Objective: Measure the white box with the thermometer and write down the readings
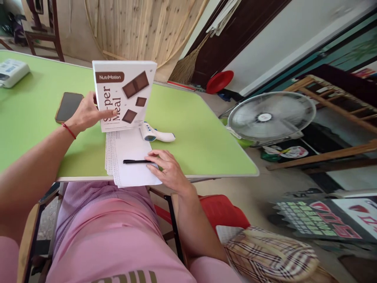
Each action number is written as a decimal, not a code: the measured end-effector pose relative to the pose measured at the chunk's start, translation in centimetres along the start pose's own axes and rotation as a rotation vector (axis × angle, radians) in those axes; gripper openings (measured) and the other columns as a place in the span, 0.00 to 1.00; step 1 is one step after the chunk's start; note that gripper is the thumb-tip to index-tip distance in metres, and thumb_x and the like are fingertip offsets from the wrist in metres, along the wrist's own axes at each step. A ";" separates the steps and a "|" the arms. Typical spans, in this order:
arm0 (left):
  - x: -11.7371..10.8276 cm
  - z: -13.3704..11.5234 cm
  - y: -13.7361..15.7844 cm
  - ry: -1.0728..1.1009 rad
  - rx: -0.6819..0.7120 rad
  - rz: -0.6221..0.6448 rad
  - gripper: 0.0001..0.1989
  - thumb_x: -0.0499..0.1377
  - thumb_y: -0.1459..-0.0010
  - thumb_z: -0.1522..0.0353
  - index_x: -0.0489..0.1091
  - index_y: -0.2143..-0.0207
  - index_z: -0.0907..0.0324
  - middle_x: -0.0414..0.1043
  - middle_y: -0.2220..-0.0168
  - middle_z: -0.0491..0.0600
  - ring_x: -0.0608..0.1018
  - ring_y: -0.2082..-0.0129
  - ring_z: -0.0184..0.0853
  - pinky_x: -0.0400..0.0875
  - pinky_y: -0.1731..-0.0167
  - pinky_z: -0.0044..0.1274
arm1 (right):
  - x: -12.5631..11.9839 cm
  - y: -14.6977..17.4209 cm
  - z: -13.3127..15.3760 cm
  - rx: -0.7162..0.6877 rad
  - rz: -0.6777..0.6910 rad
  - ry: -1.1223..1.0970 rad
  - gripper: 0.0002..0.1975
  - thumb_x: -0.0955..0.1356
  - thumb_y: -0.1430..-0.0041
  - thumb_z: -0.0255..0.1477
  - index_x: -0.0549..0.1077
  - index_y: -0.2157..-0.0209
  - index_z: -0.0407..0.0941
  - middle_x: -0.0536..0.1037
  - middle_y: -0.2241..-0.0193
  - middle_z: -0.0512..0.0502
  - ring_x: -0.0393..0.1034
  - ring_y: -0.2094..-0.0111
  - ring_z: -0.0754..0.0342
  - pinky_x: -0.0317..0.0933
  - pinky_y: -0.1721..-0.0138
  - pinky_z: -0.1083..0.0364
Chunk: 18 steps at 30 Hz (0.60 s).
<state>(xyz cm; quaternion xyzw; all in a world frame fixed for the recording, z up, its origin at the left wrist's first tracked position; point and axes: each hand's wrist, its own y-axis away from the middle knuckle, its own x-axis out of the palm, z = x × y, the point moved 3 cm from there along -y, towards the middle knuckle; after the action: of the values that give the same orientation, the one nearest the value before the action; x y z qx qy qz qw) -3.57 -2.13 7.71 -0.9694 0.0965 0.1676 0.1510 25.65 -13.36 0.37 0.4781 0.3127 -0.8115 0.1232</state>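
Observation:
My left hand (90, 112) grips a white box (132, 110) printed "NutriMotion" with brown chocolate pieces, thumb across its front. The box stands upright at the far end of a stack of paper sheets (132, 173); whether its bottom touches them I cannot tell. My right hand (166, 167) rests over the sheets, its fingers at the end of a black pen (134, 161) that lies across the top page. Just right of the box lies a white handheld infrared thermometer (160, 135). A dark phone (68, 107) lies on the table by my left wrist.
The green table (203, 129) ends at a rounded corner on the right. A white device (13, 72) sits at its far left. Beyond the right edge stand a fan (271, 117) and a wooden rack (332, 153). A plaid bag (271, 251) is at the lower right.

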 end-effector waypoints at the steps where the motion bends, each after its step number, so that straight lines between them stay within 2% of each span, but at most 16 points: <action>1: -0.1 -0.4 0.1 0.007 -0.009 0.014 0.30 0.74 0.55 0.55 0.74 0.52 0.59 0.79 0.51 0.54 0.78 0.48 0.52 0.74 0.49 0.37 | 0.2 0.1 -0.1 0.010 -0.019 -0.013 0.12 0.66 0.32 0.32 0.80 0.52 0.50 0.79 0.53 0.40 0.74 0.51 0.44 0.68 0.47 0.40; 4: 0.0 -1.0 0.3 0.046 -0.129 0.118 0.29 0.72 0.55 0.53 0.76 0.53 0.58 0.80 0.53 0.54 0.81 0.52 0.52 0.78 0.60 0.34 | 0.6 0.3 -0.2 0.021 -0.050 -0.042 0.12 0.66 0.32 0.32 0.80 0.52 0.51 0.79 0.54 0.41 0.74 0.50 0.44 0.68 0.45 0.40; 7: 0.4 -1.5 0.7 0.046 -0.199 0.256 0.29 0.73 0.56 0.54 0.77 0.53 0.56 0.80 0.53 0.53 0.81 0.53 0.52 0.78 0.63 0.33 | 0.8 0.3 -0.3 0.014 -0.070 -0.052 0.12 0.66 0.32 0.33 0.80 0.52 0.50 0.79 0.54 0.40 0.74 0.49 0.44 0.69 0.45 0.40; 12: 1.5 -2.4 1.3 0.043 -0.116 0.455 0.30 0.73 0.56 0.58 0.76 0.49 0.57 0.81 0.53 0.56 0.81 0.54 0.50 0.78 0.62 0.33 | 1.0 0.5 -0.6 0.040 -0.073 -0.045 0.12 0.68 0.34 0.32 0.81 0.53 0.51 0.79 0.53 0.40 0.74 0.48 0.42 0.69 0.44 0.39; 16: 1.9 -2.2 1.3 0.032 -0.069 0.500 0.31 0.73 0.56 0.59 0.76 0.48 0.56 0.81 0.56 0.55 0.81 0.53 0.50 0.78 0.60 0.32 | 0.0 0.2 -1.5 0.061 -0.029 -0.061 0.13 0.69 0.38 0.31 0.80 0.52 0.51 0.79 0.52 0.41 0.75 0.48 0.43 0.70 0.44 0.39; 18: 1.8 -1.8 1.3 0.018 -0.080 0.506 0.31 0.73 0.56 0.59 0.76 0.49 0.56 0.81 0.57 0.53 0.81 0.54 0.50 0.77 0.61 0.30 | -1.0 -0.7 -2.8 0.097 -0.049 -0.053 0.17 0.68 0.39 0.29 0.78 0.49 0.51 0.78 0.49 0.42 0.74 0.46 0.43 0.70 0.42 0.39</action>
<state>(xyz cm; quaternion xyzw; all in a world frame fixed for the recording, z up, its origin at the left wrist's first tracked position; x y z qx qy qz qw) -1.70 -4.15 8.41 -0.9211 0.3307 0.1951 0.0651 27.80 -11.22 0.56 0.4538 0.2813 -0.8409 0.0883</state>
